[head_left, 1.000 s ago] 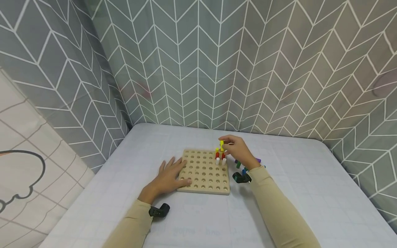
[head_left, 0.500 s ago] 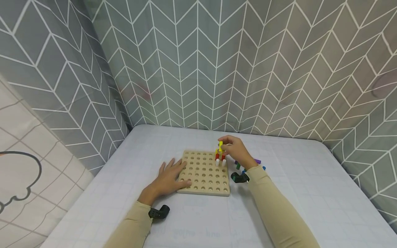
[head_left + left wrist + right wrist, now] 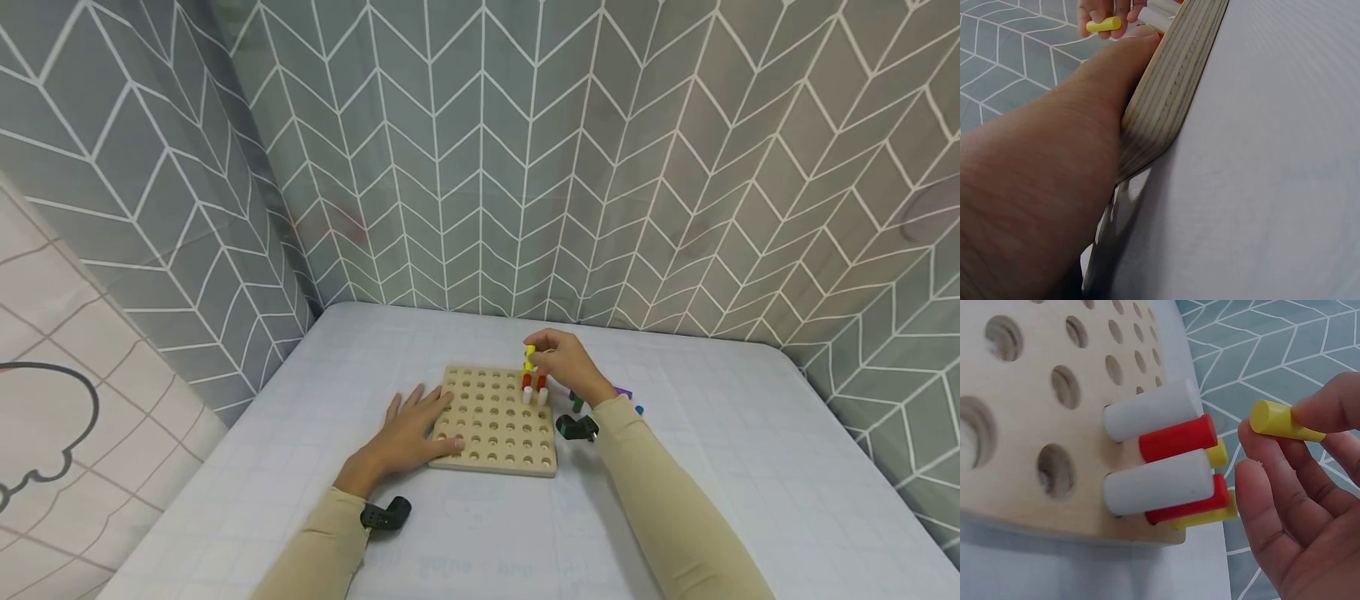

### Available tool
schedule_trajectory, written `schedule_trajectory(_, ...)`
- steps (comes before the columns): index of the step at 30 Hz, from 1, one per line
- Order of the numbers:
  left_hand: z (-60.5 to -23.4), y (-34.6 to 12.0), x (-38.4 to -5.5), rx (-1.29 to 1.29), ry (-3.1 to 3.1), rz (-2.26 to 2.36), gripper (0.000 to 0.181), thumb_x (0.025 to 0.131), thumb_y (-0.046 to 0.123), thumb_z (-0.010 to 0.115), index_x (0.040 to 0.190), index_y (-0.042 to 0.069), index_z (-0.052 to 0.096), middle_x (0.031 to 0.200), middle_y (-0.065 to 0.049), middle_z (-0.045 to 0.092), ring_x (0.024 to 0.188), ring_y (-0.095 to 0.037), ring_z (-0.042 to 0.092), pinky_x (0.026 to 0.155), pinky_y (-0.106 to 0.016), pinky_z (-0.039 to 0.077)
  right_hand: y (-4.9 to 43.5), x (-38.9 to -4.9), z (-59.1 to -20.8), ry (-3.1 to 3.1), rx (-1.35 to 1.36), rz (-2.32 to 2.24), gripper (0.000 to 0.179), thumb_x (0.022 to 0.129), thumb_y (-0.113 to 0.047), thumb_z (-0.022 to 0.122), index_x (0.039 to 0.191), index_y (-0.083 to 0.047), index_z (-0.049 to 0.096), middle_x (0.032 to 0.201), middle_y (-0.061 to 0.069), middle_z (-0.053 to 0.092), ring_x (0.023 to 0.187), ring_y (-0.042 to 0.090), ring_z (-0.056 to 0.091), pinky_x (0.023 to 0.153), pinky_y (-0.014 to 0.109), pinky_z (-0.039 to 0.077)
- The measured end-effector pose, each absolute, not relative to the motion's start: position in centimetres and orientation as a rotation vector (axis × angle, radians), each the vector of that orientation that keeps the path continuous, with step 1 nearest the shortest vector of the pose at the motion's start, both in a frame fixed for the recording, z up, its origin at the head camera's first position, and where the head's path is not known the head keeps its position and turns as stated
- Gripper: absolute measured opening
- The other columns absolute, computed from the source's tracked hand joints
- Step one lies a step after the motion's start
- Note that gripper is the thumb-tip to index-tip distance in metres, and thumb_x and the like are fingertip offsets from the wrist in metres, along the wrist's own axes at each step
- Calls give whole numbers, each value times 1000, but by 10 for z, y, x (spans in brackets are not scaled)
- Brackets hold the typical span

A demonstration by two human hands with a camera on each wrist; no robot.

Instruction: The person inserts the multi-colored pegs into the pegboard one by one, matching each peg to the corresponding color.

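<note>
A square wooden peg board [image 3: 495,468] with rows of round holes lies on the table. My left hand [image 3: 408,429] rests across its left edge, fingers spread, thumb over the front left corner. My right hand [image 3: 566,364] pinches a yellow peg [image 3: 1285,420] between thumb and fingers, above the back right corner. In the right wrist view, two white pegs [image 3: 1160,484], two red pegs [image 3: 1182,436] and two yellow pegs [image 3: 1207,519] stand in holes near that corner. The held peg is apart from the standing ones. The left wrist view shows the held peg past my left thumb.
Loose pegs lie right of the board, partly behind my right wrist: green pegs [image 3: 577,405], a purple peg [image 3: 622,392] and a blue peg [image 3: 639,410]. A white cloth covers the table [image 3: 712,467]. A grey patterned curtain [image 3: 480,167] hangs behind it.
My right hand has shifted slightly left with the yellow peg, from over the rightmost column towards the column beside it. My left hand has stayed in place on the board.
</note>
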State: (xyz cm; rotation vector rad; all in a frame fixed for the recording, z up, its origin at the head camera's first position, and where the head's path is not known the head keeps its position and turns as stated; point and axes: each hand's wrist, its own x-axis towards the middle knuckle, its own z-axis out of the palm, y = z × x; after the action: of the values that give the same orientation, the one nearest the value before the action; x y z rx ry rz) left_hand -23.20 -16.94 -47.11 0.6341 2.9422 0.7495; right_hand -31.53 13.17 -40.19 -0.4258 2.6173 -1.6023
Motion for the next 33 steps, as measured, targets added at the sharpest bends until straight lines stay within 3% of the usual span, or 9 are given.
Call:
schedule_trajectory(10,-471,-169,-231,636,2954,747,97,85,74,59,158,16,34,164,-10,26,153,-36,6,117,-62,-6,121,-325,-400,2681,-511,-1491,23,94,-9,66,116,-3,68,104,12,66,89,24,64,77,33,57)
schedule_trajectory(16,-470,-168,-229,623,2956,742,96,85,75,58,158,17,34,163,-10,27,153,-36,6,117,-61,-6,114,-326,-397,2792,-581,-1344,24,93,-9,65,116,-1,68,105,12,67,95,26,63,83,40,55)
schedule_trajectory(33,-466,-167,-227,602,2947,737,95,85,73,59,158,18,34,164,-9,27,153,-35,6,118,-61,-6,108,-336,-406,2764,-501,-1214,25,91,-11,68,114,0,68,105,11,67,93,25,62,86,42,52)
